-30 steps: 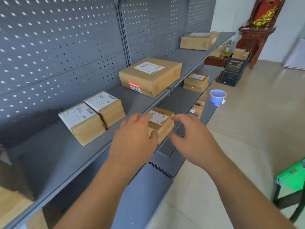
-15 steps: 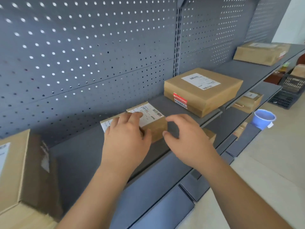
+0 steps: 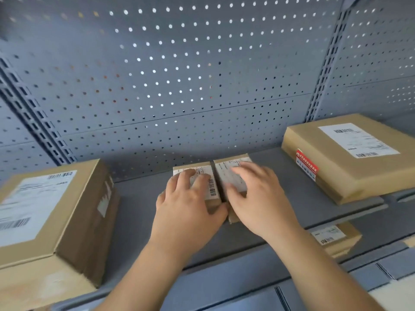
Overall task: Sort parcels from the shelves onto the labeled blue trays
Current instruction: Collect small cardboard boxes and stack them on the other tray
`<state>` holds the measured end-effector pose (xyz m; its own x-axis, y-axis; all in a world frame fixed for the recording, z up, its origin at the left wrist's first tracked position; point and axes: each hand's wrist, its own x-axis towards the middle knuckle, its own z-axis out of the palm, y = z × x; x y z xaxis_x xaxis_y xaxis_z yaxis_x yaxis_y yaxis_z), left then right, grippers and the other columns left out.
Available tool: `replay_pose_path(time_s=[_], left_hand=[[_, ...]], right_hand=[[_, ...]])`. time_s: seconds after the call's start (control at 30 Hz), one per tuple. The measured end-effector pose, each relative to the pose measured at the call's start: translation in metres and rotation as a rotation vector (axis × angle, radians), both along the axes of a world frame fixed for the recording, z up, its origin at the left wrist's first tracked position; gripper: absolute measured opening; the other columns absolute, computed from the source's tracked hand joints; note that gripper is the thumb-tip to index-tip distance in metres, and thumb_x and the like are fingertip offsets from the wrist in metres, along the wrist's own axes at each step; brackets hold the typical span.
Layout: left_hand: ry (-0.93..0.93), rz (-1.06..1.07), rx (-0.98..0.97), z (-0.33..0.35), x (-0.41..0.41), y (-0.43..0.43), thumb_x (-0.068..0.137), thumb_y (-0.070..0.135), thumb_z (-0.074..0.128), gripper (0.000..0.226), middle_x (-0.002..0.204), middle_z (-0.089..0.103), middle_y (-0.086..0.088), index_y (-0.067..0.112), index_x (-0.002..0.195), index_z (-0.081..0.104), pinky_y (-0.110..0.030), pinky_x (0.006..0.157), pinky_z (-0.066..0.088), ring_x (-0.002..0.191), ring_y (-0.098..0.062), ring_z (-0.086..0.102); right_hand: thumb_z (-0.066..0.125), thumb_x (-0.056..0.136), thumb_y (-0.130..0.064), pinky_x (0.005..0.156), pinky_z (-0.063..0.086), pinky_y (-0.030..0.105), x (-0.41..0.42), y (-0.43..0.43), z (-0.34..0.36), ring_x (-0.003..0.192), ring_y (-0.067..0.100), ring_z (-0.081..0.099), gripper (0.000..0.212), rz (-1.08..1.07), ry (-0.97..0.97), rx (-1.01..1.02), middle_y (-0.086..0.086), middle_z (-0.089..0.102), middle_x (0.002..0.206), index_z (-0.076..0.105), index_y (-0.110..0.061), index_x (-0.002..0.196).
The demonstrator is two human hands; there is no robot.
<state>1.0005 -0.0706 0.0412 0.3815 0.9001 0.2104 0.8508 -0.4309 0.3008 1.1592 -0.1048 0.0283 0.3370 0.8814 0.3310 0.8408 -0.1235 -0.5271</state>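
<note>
At the near left edge of the grey shelf (image 3: pixel 134 212) stands a tall carton (image 3: pixel 51 216), label up. Just below the shelf's front lip at right, a small lower parcel (image 3: pixel 334 237) shows. Mid-shelf, two small parcels lie side by side and touching, labels up, their long axes running from the shelf front towards the back panel. The left hand (image 3: pixel 188 212) lies fingers flat on the left parcel (image 3: pixel 206 173), thumb against its near end, not closed round it. The right hand (image 3: pixel 260 203) is blurred, fingers spread over the right parcel (image 3: pixel 226 167); whether it grips, I cannot tell. Further right sits a wide flat parcel (image 3: pixel 350 162). Behind all stands perforated panelling (image 3: pixel 179 75).
</note>
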Motion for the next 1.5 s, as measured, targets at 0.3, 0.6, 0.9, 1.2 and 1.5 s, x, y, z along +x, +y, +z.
replay_pose_path(time_s=[0.3,0.6,0.9,1.2,1.5], left_hand=[[0.047,0.142,-0.072,-0.003,0.006,-0.006,0.084,0.065,0.056,0.066,0.163,0.018,0.007,0.045,0.142,0.033,-0.05,0.103,0.049,0.147,-0.028,0.02],[0.002,0.227,-0.061,-0.005,0.007,-0.017,0.084,0.058,0.06,0.063,0.16,0.026,0.009,0.043,0.141,0.037,-0.047,0.101,0.049,0.136,-0.032,0.033],[-0.088,0.365,0.057,0.02,-0.001,-0.054,0.083,0.054,0.064,0.065,0.159,0.026,0.014,0.045,0.141,0.037,-0.046,0.101,0.046,0.139,-0.028,0.029],[-0.178,0.493,0.239,0.061,-0.048,-0.104,0.081,0.049,0.068,0.065,0.156,0.031,0.014,0.047,0.141,0.041,-0.043,0.109,0.036,0.139,-0.029,0.033],[-0.251,0.632,0.318,0.083,-0.138,-0.173,0.081,0.054,0.067,0.066,0.157,0.028,0.018,0.051,0.141,0.04,-0.042,0.11,0.037,0.145,-0.02,0.026]], right_hand=[[0.06,0.09,-0.046,0.098,0.051,0.041,0.019,-0.002,-0.006,0.138,0.012,0.037,0.043,0.055,-0.021,0.027,-0.015,0.057,0.14,0.064,-0.024,0.127],[0.069,0.082,-0.048,0.1,0.051,0.047,0.028,-0.008,-0.008,0.146,0.015,0.032,0.062,0.145,-0.02,-0.04,-0.011,0.049,0.149,0.058,-0.022,0.137],[0.072,0.079,-0.037,0.107,0.041,0.033,0.035,-0.014,0.015,0.14,0.014,0.04,0.057,0.241,0.033,0.085,-0.009,0.057,0.143,0.064,-0.017,0.132],[0.069,0.08,-0.04,0.11,0.019,0.012,-0.007,-0.03,0.052,0.144,0.009,0.036,0.063,0.414,0.086,0.239,-0.01,0.056,0.145,0.061,-0.019,0.139],[0.064,0.08,-0.041,0.116,0.025,0.018,-0.107,-0.075,0.089,0.143,0.012,0.041,0.061,0.573,0.112,0.423,-0.007,0.058,0.144,0.064,-0.016,0.136]])
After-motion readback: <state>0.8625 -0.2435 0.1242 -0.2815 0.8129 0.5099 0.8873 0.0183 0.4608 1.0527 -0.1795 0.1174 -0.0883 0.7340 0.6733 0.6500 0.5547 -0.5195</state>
